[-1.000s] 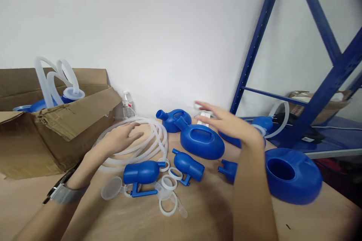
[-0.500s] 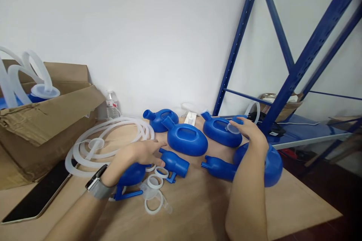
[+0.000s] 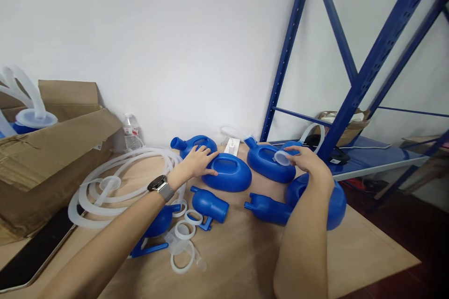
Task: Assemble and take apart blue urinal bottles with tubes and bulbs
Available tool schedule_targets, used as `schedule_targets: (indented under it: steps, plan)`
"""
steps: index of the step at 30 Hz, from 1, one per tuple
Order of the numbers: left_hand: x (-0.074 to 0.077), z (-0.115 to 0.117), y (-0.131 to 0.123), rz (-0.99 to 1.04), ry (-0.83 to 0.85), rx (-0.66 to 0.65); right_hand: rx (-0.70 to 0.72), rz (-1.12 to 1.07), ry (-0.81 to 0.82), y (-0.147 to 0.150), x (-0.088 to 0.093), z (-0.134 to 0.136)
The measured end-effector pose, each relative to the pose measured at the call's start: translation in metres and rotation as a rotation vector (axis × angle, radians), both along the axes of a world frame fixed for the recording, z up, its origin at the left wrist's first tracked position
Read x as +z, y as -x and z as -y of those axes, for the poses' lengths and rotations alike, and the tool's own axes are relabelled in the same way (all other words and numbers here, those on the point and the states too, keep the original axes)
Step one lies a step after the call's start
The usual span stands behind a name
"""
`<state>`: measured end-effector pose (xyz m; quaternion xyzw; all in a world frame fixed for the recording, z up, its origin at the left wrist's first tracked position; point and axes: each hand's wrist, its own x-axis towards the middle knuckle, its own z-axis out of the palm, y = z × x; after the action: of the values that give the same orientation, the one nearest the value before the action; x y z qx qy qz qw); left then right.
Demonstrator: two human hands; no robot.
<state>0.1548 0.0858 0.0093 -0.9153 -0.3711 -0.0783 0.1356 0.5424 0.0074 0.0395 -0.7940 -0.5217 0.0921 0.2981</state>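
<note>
My left hand (image 3: 198,162) lies with its fingers spread over the neck end of the middle blue urinal bottle (image 3: 231,181), a rounded bottle with a handle loop. Behind that hand is another blue urinal bottle (image 3: 185,144). Between the fingertips of my right hand (image 3: 304,158) is a round translucent cap (image 3: 281,158), held above a third bottle (image 3: 261,163) that has an angled neck. Under my right forearm a larger blue bottle (image 3: 336,208) is partly hidden. Two blue spouted pieces (image 3: 210,204) lie nearer me, one of them beside my right forearm.
White rings (image 3: 184,230) and clear plastic parts lie near another blue spouted piece (image 3: 159,223). Coiled translucent tubing (image 3: 84,215), a black tablet (image 3: 38,247), a water bottle (image 3: 131,133) and a cardboard box (image 3: 63,149) are left. A blue metal shelf (image 3: 382,156) stands right.
My left hand has moved forward and right, from above the near spouted piece onto the middle bottle. My right hand still holds the cap, which now shows more clearly. The view has shifted slightly.
</note>
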Motion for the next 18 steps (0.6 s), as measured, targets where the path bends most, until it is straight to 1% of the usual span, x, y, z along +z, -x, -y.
schedule_targets:
  steps: [2,4,8,13,18]
  plan:
    - [-0.005,0.003,0.007,0.012,-0.025,0.059,-0.04,-0.047,0.043,0.003,0.005,0.006]
    - [-0.008,0.008,0.014,0.018,-0.04,0.124,-0.065,-0.068,0.054,0.007,0.009,0.011]
    - [-0.01,0.008,0.024,0.025,-0.06,0.231,-0.101,-0.067,0.06,0.01,0.011,0.016]
    - [-0.011,-0.003,0.031,0.033,-0.072,0.307,-0.049,-0.095,0.042,0.005,0.007,0.018]
    - [-0.017,-0.019,0.043,0.038,-0.081,0.346,-0.01,-0.112,0.057,0.001,0.007,0.021]
